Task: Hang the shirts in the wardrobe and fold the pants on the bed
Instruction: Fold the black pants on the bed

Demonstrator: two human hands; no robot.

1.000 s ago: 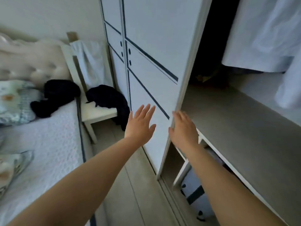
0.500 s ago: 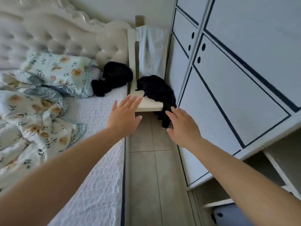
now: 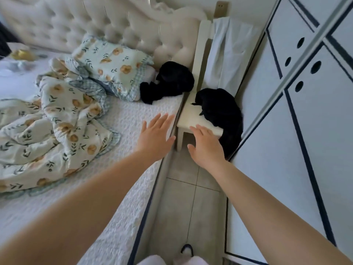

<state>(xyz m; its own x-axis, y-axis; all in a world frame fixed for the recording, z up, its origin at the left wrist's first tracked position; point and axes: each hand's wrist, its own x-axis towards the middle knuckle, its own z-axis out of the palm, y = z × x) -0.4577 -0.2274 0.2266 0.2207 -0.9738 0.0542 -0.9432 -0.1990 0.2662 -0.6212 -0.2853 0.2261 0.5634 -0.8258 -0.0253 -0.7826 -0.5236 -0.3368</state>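
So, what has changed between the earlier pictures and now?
Both hands moved from the open wardrobe toward the chair: the right hand now reaches the seat's front edge, near the black garment on the chair; the left hand is over the bed. Both stayed open and empty. That garment, the black garment on the bed and the pale cloth on the chair back have not moved.

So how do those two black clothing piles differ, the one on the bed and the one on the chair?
The bed pile lies wholly on the mattress beside the pillow; the chair pile sits on the seat and spills over its side. The chair pile looks bigger than the bed pile. Both are black and crumpled.
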